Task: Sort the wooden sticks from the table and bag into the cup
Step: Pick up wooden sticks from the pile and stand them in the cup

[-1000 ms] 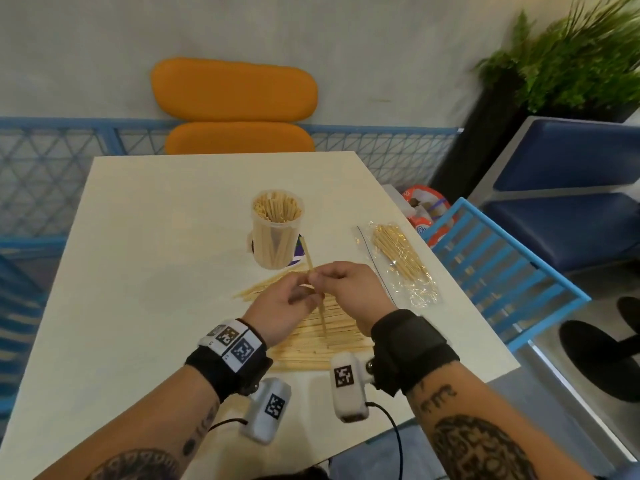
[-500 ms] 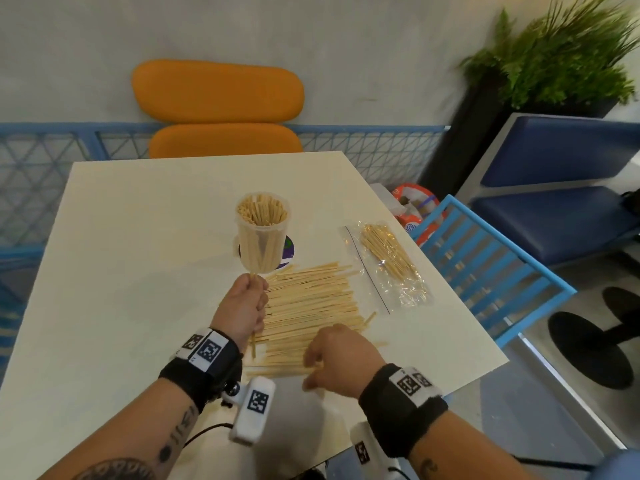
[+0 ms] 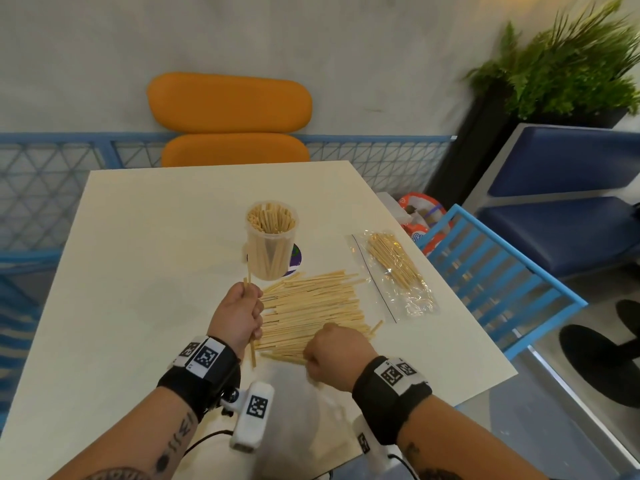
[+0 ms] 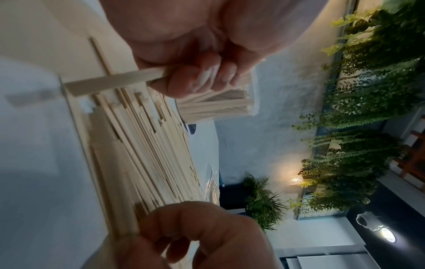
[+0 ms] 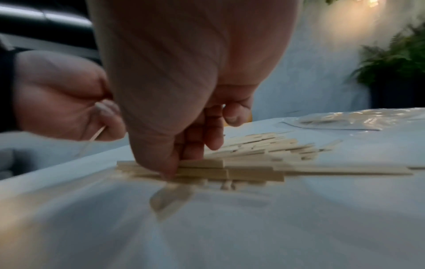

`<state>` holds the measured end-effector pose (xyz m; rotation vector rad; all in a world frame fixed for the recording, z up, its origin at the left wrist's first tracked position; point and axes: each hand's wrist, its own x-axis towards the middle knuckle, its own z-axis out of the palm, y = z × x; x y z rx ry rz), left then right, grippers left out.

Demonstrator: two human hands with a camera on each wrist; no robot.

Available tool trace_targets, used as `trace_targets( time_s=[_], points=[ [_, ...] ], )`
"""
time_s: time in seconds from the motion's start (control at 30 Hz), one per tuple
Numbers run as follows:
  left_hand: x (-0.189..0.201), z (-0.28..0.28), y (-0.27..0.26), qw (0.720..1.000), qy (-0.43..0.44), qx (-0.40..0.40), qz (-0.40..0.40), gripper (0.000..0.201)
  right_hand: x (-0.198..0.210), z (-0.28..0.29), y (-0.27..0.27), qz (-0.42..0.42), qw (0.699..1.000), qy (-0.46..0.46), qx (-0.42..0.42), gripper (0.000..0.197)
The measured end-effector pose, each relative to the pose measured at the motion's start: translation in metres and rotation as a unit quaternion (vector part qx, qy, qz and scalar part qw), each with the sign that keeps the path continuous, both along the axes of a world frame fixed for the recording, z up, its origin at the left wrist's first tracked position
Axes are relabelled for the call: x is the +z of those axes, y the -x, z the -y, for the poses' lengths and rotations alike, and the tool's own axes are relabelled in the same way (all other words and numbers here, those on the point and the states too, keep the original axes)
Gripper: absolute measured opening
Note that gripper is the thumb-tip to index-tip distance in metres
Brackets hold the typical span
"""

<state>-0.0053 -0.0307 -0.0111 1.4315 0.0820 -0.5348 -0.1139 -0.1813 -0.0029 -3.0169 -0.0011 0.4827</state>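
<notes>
A clear plastic cup [image 3: 272, 237] packed with upright wooden sticks stands mid-table. In front of it lies a flat pile of loose sticks [image 3: 311, 303]. My left hand [image 3: 242, 308] hovers at the pile's left end. It grips one stick [image 3: 248, 278] nearly upright in its fist; the left wrist view shows that stick [image 4: 115, 82] jutting from the curled fingers. My right hand [image 3: 325, 351] is down on the pile's near edge, where thumb and fingers pinch a stick [image 5: 202, 163] lying on the table. A clear bag [image 3: 394, 271] holding more sticks lies to the right.
The white table [image 3: 138, 271] has its right edge just beyond the bag. A blue slatted chair [image 3: 491, 282] stands close against that edge. An orange chair [image 3: 232, 123] is at the far side. A dark coaster [image 3: 296, 259] sits under the cup.
The hands, joined on one stick a second ago, have parted. The left keeps the stick beside the cup; the right dropped to the pile's near edge.
</notes>
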Motion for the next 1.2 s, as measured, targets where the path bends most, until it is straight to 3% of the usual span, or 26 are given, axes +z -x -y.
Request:
trace_targets(
  time_s=[0.13,0.27,0.43,0.57,0.63,0.8,0.9,0.97,1.03,1.2],
  points=[
    [0.005,0.000,0.001,1.000,0.020,-0.001,0.006,0.025,0.011,0.018,-0.007,0.053,0.987,-0.100,-0.113,0.020],
    [0.014,0.013,0.008,0.999,0.030,-0.020,0.002,0.025,0.030,0.032,-0.019,0.128,0.926,-0.264,-0.235,0.016],
    [0.026,0.038,0.019,0.995,0.044,-0.085,-0.011,0.023,0.047,0.023,-0.032,0.186,0.850,-0.402,-0.286,0.019],
    [0.034,0.052,0.021,0.993,0.084,-0.068,-0.047,0.025,0.045,0.015,-0.041,0.206,0.821,-0.434,-0.309,0.024],
    [0.036,0.054,0.019,0.989,0.104,-0.067,-0.074,0.025,0.042,0.015,-0.044,0.211,0.824,-0.432,-0.299,0.025],
    [0.028,0.055,0.003,0.997,0.044,-0.059,-0.026,0.027,0.050,0.032,-0.057,0.214,0.888,-0.335,-0.233,0.017],
    [0.023,0.059,-0.002,0.997,0.014,-0.077,-0.006,0.028,0.064,0.049,-0.072,0.259,0.853,-0.355,-0.281,0.017],
    [0.022,0.065,-0.002,0.995,0.005,-0.102,0.006,0.027,0.072,0.055,-0.081,0.260,0.837,-0.391,-0.281,0.030],
    [0.024,0.071,-0.001,0.990,-0.005,-0.140,0.028,0.026,0.075,0.057,-0.088,0.246,0.847,-0.398,-0.254,0.040],
    [0.036,0.086,-0.004,0.976,-0.035,-0.190,0.100,0.029,0.071,0.062,-0.100,0.239,0.846,-0.415,-0.233,0.022]
  ],
)
